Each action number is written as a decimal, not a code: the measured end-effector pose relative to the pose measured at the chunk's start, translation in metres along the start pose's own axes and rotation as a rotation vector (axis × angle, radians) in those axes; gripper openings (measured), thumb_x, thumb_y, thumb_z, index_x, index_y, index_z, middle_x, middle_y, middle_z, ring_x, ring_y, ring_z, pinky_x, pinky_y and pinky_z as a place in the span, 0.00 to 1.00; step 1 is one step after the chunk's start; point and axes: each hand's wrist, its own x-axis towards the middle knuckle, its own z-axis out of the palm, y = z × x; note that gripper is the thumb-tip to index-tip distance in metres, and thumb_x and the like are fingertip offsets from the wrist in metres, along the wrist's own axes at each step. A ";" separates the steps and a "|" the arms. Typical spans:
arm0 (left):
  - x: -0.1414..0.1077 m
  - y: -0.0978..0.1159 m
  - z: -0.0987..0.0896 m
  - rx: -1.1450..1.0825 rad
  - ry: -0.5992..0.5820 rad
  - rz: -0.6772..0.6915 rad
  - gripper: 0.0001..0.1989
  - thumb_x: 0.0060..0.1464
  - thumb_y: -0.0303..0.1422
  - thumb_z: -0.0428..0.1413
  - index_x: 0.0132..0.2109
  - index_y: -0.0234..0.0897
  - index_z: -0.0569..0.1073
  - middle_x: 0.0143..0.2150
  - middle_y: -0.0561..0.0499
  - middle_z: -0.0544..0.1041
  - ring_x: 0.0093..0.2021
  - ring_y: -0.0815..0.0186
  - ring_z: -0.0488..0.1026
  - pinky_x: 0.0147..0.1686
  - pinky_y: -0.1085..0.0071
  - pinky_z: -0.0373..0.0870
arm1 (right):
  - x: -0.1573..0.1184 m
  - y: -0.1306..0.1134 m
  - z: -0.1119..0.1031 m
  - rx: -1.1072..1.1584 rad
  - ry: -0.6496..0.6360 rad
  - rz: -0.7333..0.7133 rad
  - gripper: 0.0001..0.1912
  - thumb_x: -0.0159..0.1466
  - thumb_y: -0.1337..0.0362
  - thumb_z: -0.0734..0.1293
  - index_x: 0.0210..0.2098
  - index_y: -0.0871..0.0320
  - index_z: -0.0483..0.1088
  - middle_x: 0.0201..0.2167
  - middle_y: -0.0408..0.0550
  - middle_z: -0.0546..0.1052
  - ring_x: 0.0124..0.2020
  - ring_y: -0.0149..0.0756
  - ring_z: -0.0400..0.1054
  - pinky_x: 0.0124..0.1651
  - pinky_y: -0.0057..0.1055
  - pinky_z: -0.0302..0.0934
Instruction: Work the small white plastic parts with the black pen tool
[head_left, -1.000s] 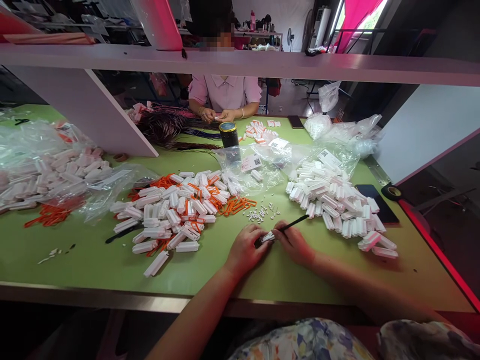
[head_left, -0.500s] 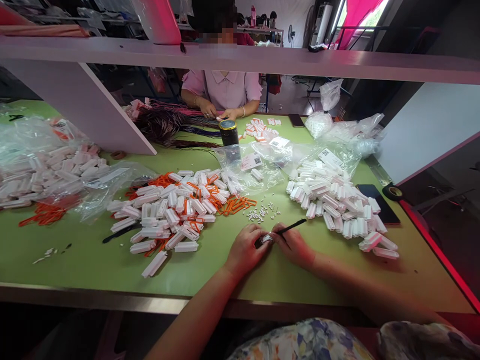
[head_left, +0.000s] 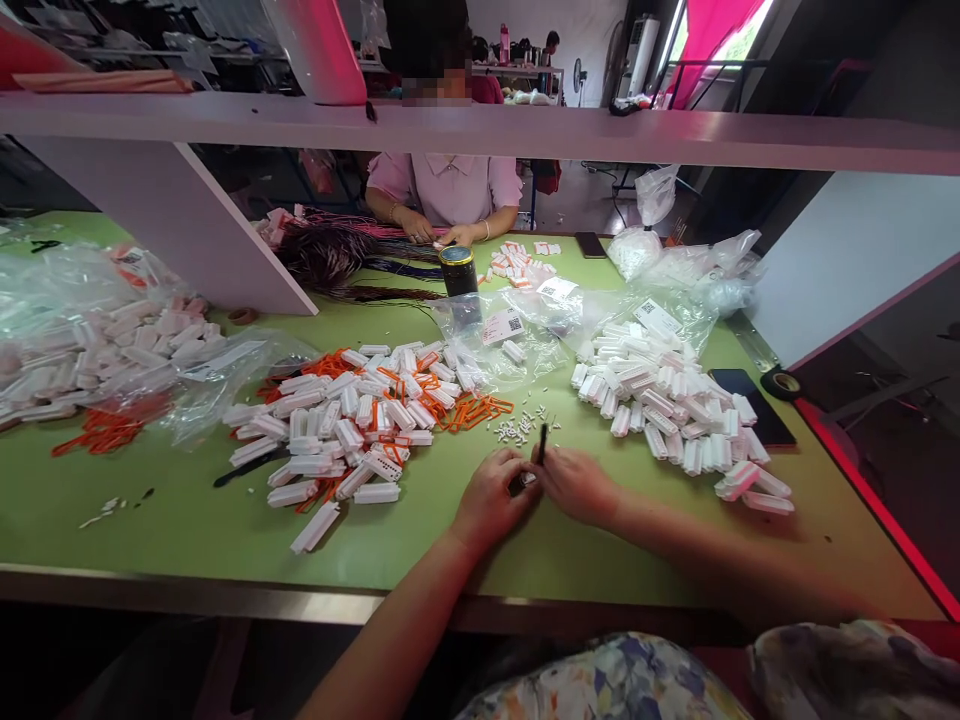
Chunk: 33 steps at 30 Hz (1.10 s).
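Note:
In the head view my left hand [head_left: 491, 500] is closed around a small white plastic connector housing [head_left: 529, 479], mostly hidden by the fingers. My right hand [head_left: 579, 487] meets it from the right, fingers pinched on a slim black tool [head_left: 543, 444] that stands nearly upright; its lower tip is hidden at the housing. Just beyond my hands lie many tiny white pins [head_left: 513, 431], scattered on the green table. A big heap of white connector housings [head_left: 349, 435] mixed with orange clips [head_left: 480, 410] is to the left. Another heap of white housings [head_left: 664, 400] is to the right.
Clear plastic bags [head_left: 484, 350] lie behind the heaps, near a black can [head_left: 458, 272]. A shelf [head_left: 480, 135] crosses above the table. Opposite, a co-worker's hands [head_left: 457, 235] work beside bundled wires [head_left: 322, 250]. A dark tablet-like slab [head_left: 757, 405] and black tape roll [head_left: 784, 383] sit right.
The slim black tool in my right hand has swung from slanting up to the right to nearly upright. My left hand stays in about the same place; the view has tipped slightly.

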 end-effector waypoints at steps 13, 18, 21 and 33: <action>-0.001 0.002 0.001 -0.015 0.006 -0.043 0.06 0.60 0.33 0.60 0.43 0.39 0.80 0.38 0.48 0.75 0.43 0.60 0.73 0.45 0.65 0.70 | -0.009 0.005 0.003 0.142 0.156 0.081 0.11 0.73 0.61 0.56 0.35 0.53 0.63 0.29 0.46 0.74 0.31 0.38 0.71 0.37 0.32 0.66; -0.001 0.005 -0.001 -0.003 0.001 -0.051 0.06 0.60 0.34 0.59 0.42 0.39 0.80 0.38 0.47 0.75 0.44 0.59 0.73 0.45 0.64 0.70 | -0.010 0.005 0.004 0.082 0.139 0.083 0.10 0.73 0.62 0.57 0.36 0.54 0.65 0.30 0.46 0.75 0.31 0.37 0.71 0.37 0.32 0.66; 0.000 0.004 -0.001 -0.013 -0.006 -0.043 0.06 0.60 0.34 0.59 0.42 0.39 0.79 0.38 0.47 0.75 0.43 0.59 0.73 0.45 0.64 0.70 | -0.010 0.002 0.004 0.034 0.117 0.054 0.10 0.74 0.62 0.57 0.37 0.54 0.66 0.29 0.47 0.75 0.31 0.38 0.71 0.37 0.32 0.65; 0.001 0.000 0.000 -0.046 0.003 -0.033 0.04 0.58 0.32 0.60 0.38 0.38 0.79 0.38 0.48 0.76 0.43 0.59 0.74 0.46 0.64 0.70 | 0.000 -0.005 0.002 -0.045 0.032 0.045 0.08 0.73 0.63 0.58 0.38 0.55 0.65 0.30 0.47 0.75 0.30 0.36 0.69 0.35 0.30 0.62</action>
